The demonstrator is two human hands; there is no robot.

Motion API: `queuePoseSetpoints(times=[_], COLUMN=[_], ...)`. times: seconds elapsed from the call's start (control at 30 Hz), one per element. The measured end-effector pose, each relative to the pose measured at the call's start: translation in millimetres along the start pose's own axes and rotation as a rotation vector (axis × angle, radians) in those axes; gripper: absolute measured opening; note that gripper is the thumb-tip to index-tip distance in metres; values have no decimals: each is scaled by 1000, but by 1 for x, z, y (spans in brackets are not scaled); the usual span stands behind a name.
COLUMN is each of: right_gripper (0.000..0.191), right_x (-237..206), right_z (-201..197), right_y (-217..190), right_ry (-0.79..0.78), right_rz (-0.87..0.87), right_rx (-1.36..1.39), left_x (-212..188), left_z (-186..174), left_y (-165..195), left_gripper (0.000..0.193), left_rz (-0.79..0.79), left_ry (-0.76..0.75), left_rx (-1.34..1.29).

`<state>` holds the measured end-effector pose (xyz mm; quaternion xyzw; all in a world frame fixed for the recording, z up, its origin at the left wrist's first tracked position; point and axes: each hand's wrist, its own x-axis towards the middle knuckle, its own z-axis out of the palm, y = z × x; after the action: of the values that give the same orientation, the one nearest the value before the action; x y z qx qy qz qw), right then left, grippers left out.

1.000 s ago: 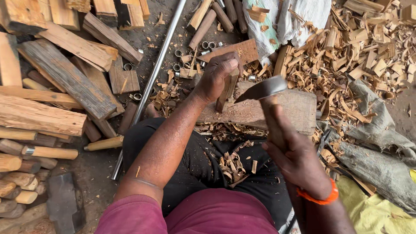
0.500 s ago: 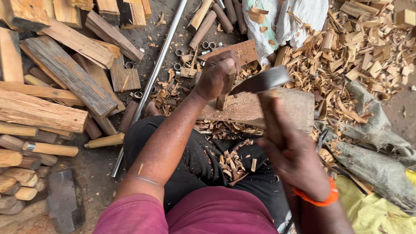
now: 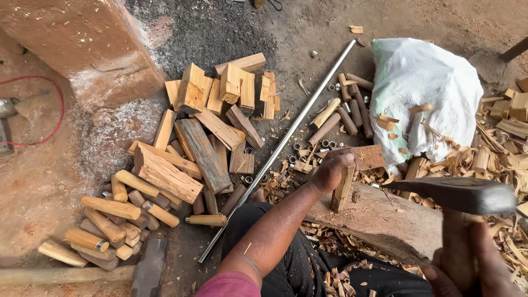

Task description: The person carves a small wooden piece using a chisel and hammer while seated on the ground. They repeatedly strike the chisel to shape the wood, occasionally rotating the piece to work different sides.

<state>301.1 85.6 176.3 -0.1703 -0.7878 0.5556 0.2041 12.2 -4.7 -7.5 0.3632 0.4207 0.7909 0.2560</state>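
My left hand (image 3: 331, 170) grips the top of a short wooden piece (image 3: 342, 190), holding it upright on a worn wooden chopping block (image 3: 385, 220). My right hand (image 3: 467, 264) is closed around the wooden handle of a hatchet (image 3: 459, 193), whose dark metal head is raised to the right of the upright piece, above the block. The blade points left toward the held piece and is apart from it. My forearm crosses over my dark trousers (image 3: 286, 258).
A long metal pipe (image 3: 280, 146) lies diagonally on the dirt. Split wood blocks (image 3: 214, 110) and rounded wooden handles (image 3: 110, 220) are piled at left. A white sack (image 3: 423, 88), small metal rings (image 3: 308, 148) and heaps of wood chips (image 3: 506, 143) lie at right. A red cable (image 3: 55, 104) curls at far left.
The view has pulled back and tilted up, showing more ground. The hatchet has risen and swung to the right, away from the piece that my left hand keeps upright on the block.
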Motion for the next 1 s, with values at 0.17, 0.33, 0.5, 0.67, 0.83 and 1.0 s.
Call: queuePoseSetpoints(times=[0.17, 0.33, 0.5, 0.67, 0.83, 1.0], right_gripper=[89, 91, 88, 89, 93, 99], right_x=[-11, -10, -13, -16, -18, -26], right_z=[-3, 1, 9, 13, 12, 20], right_y=[24, 25, 19, 26, 48, 65], right_ry=[17, 60, 46, 68, -40, -43], right_rz=[-172, -208, -367, -123, -209, 344], right_rx=[-320, -489, -567, -467, -494, -398], left_x=[2, 0, -1, 0, 0, -2], left_z=[-1, -1, 0, 1, 1, 1], left_y=[4, 10, 14, 16, 16, 15], left_gripper=[45, 45, 47, 49, 48, 44], left_rz=[-6, -83, -41, -23, -23, -56], left_ry=[-12, -15, -3, 3, 2, 4], left_rx=[36, -28, 69, 108, 92, 20])
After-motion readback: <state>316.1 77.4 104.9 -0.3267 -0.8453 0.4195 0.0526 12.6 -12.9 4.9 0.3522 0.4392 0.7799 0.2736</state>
